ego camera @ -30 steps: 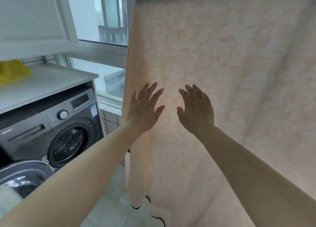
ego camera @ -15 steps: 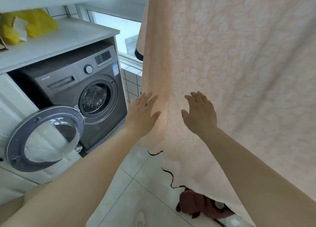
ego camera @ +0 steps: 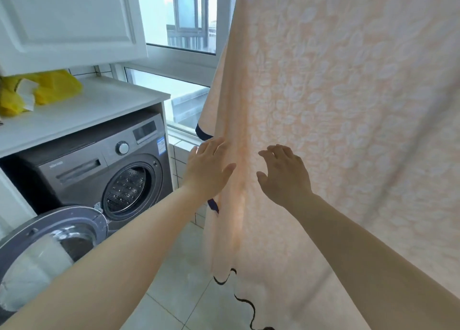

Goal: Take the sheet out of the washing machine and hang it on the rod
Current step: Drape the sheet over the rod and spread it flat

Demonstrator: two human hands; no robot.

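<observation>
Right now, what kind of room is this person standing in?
Probably a home laundry area or enclosed balcony: a front-loading washing machine stands open under a white counter, a peach sheet hangs beside a large window, and the floor is tiled.

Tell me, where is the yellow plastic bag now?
In the head view the yellow plastic bag lies at the far left, on the white countertop above the washing machine, under the white wall cabinet.

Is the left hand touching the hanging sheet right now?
Touching. The head view shows the left hand with its straight fingers laid flat against the peach sheet.
</observation>
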